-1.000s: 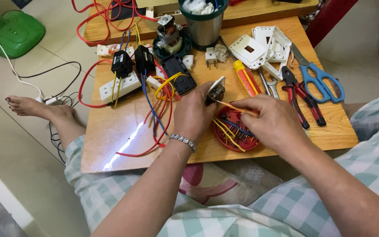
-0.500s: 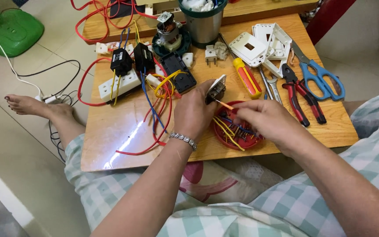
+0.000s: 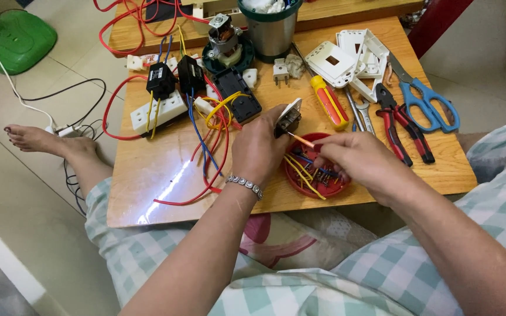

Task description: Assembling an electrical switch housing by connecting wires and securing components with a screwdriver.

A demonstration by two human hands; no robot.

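Over the low wooden table, seen from the head camera, the left hand is closed around a small white-and-dark plastic switch module, holding it tilted just above the board. The right hand pinches a thin orange wire between thumb and fingertips, its free end touching the underside of the module. Both hands hover over a round red plastic dish that holds short yellow, blue and red wire offcuts; the dish sits near the table's front edge. A silver beaded bracelet circles the left wrist.

Just beyond the module lies a yellow-and-red handled screwdriver, with red-and-black pliers and blue-handled scissors further right. Left of the hands, red, blue and yellow cables loop from a white terminal strip and black plastic boxes. A metal cup stands at the far edge.
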